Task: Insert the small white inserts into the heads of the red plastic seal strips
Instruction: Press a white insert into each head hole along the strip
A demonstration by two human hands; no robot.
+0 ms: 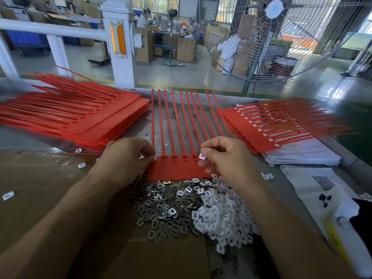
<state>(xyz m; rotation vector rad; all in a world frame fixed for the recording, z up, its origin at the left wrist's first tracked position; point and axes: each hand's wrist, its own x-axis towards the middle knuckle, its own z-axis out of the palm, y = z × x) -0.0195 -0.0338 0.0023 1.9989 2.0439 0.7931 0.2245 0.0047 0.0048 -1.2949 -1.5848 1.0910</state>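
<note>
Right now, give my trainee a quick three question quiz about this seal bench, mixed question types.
1. True or false: the right hand pinches a small white plastic insert.
2. Which pile lies further right: A, the grey metal clips, or B, the loose white plastic inserts?
3. Fill in: the left hand steadies the sheet of joined red plastic seal strips at its ____ end.

Key: 1 true; 2 B; 3 left.

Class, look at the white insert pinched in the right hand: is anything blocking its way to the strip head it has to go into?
Nothing visible does. The right hand pinches the white insert right beside the row of strip heads, with only open air between. The left hand holds the sheet's far end.
</note>
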